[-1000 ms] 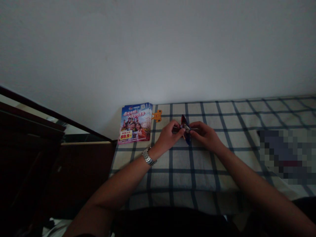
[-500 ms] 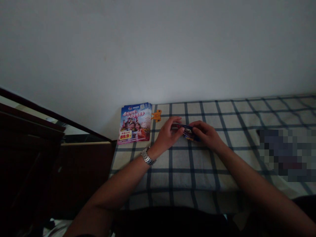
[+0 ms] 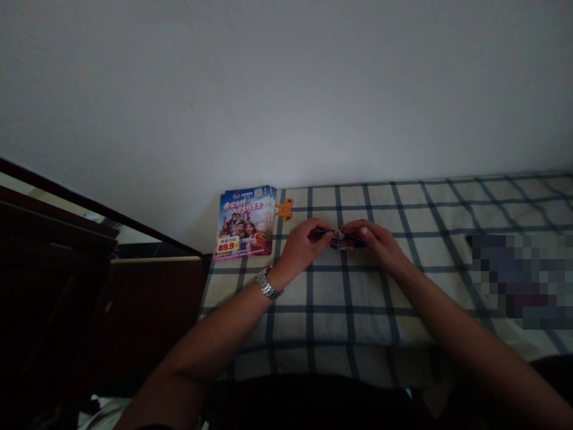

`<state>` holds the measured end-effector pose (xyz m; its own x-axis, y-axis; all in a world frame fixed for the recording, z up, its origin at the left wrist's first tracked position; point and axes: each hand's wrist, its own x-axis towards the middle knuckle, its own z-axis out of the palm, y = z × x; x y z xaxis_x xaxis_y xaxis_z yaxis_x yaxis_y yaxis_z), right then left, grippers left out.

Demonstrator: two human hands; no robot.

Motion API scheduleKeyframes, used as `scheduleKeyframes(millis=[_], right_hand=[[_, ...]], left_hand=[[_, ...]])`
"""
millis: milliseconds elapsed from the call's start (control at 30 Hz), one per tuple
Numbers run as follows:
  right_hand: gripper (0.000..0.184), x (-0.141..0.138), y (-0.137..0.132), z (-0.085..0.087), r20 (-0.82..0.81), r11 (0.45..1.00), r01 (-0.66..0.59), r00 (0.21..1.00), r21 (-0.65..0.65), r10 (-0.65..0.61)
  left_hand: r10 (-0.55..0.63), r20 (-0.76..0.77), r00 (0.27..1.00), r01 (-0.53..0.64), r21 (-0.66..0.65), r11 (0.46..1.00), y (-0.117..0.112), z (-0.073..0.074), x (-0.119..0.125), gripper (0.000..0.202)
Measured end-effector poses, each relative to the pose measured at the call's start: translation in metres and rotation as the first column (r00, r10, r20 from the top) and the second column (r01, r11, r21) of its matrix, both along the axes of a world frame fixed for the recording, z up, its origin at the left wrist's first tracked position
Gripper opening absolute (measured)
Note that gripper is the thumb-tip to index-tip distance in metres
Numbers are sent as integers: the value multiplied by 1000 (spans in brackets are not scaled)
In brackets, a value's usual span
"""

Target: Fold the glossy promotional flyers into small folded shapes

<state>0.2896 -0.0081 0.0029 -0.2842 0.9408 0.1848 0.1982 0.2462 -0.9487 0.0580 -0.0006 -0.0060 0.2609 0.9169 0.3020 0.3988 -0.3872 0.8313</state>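
A small piece of dark blue printed paper [image 3: 349, 245], apparently folded, is held between my two hands just above the checked cloth. My left hand [image 3: 302, 248], with a metal watch [image 3: 269, 283] on the wrist, pinches its left side between thumb and fingers. On the opposite side, my right hand [image 3: 379, 243] grips the paper with thumb and fingertips. Much of the paper is covered by my fingers, so its folds are hard to make out. Left of my hands lies a stack of colourful flyers [image 3: 244, 222], its top one marked 89.9.
An orange bear-shaped piece [image 3: 285, 209] lies beside the flyers. The checked cloth [image 3: 295, 328] covers the surface up to a pale wall [image 3: 286, 89]. A blurred-out item [image 3: 514, 280] is at right. Dark wooden furniture [image 3: 49, 286] stands to the left.
The held paper has shifted slightly and looks flatter, with a gap now between its upper edges. My left fingers have curled in closer around it. The flyers have not moved.
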Motion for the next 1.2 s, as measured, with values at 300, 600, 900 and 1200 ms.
scheduleKeyframes(millis=[300, 600, 900, 1200], right_hand=[[33, -4, 0, -12, 60, 997, -51, 997, -61, 55], [23, -4, 1, -11, 275, 998, 23, 961, 58, -38], [17, -7, -1, -9, 355, 990, 30, 932, 141, -79], [16, -8, -2, -8, 328, 993, 15, 943, 117, -53]], left_hand=[[-45, -132, 990, 52, 55, 997, -3, 4, 1, 9], [-38, -237, 971, 59, 81, 995, -7, 9, 3, 6], [-41, -292, 956, 70, 91, 993, -10, 10, 5, 6], [-51, -280, 959, 78, 85, 993, -10, 8, 6, 4]])
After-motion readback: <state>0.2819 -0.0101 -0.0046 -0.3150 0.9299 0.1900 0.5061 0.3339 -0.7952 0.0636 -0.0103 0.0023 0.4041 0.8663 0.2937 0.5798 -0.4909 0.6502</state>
